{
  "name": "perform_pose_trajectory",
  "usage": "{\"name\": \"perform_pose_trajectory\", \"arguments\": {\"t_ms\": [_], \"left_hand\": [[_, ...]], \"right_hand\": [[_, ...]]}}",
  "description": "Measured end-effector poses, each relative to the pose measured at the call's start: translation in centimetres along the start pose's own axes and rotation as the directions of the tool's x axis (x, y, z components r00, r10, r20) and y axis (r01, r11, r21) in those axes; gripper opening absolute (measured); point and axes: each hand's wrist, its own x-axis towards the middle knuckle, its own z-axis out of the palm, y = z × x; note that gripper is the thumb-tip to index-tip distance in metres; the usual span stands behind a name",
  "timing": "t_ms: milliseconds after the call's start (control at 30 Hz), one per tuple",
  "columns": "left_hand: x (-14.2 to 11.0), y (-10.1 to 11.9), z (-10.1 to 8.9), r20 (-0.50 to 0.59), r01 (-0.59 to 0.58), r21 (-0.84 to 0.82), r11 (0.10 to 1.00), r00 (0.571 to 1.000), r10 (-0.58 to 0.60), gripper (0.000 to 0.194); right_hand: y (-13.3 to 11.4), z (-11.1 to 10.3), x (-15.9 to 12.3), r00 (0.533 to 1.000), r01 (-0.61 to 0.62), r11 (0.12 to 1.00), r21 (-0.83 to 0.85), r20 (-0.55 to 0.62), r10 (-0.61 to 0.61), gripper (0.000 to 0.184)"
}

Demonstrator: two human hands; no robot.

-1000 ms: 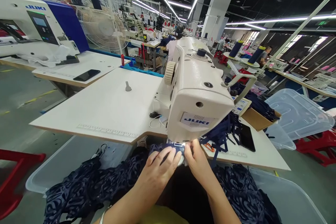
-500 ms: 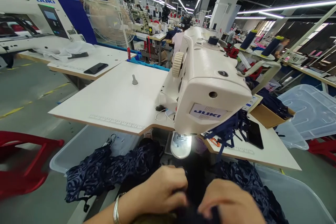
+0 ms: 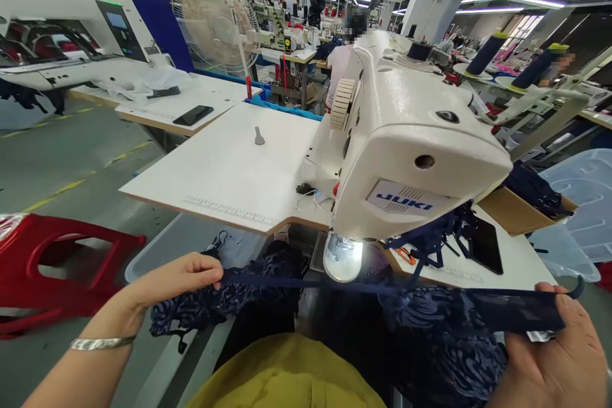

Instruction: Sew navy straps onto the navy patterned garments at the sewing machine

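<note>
A long navy strip of elastic or fabric band [image 3: 349, 285] is stretched sideways below the lit head of a white sewing machine [image 3: 430, 146]. My left hand [image 3: 189, 275] pinches its left end, a silver bracelet on the wrist. At the far right my right hand [image 3: 557, 338] grips the wider, sheer end, thumb and fingers closed; a short tip pokes out beyond them. Dark-blue patterned garment cloth [image 3: 444, 338] hangs under the band on the right. More patterned cloth [image 3: 191, 306] lies on the left, behind my left hand.
The white table [image 3: 229, 159] holds a small grey piece [image 3: 259, 136]. Right of the machine are navy straps [image 3: 430, 242], orange scissors [image 3: 406, 256], a black phone [image 3: 485, 245] and a cardboard box [image 3: 516, 210]. A red stool [image 3: 86, 255] stands left; a clear bin [image 3: 162, 239] sits below the table.
My hands were close together below the machine; now they are far apart, left and right, with the band stretched between them. The view has shifted slightly.
</note>
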Motion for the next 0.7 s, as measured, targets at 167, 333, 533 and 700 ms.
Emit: {"name": "perform_pose_trajectory", "arguments": {"t_ms": [167,333,533,700], "left_hand": [[-0.7,-1.0,-0.5,-0.377,-0.042,-0.172,0.984,0.926,-0.026,0.015],[1.8,0.4,0.1,-0.777,-0.403,-0.301,0.865,0.629,0.023,0.015],[3.6,7.3,8.2,-0.554,-0.426,-0.433,0.794,0.821,0.138,0.027],[3.6,11.3,14.7,-0.164,-0.299,-0.249,0.921,0.95,0.264,0.029]], "right_hand": [[-0.8,3.0,-1.5,0.942,-0.274,0.936,0.219,-0.134,0.307,0.013],[-0.5,4.8,-4.6,0.988,-0.136,0.979,0.149,0.093,0.123,0.014],[-0.3,7.8,-11.5,0.785,0.342,0.903,-0.261,0.607,-0.122,0.012],[-1.1,10.5,-14.9,0.505,0.67,0.736,-0.099,0.787,-0.354,0.012]]}}
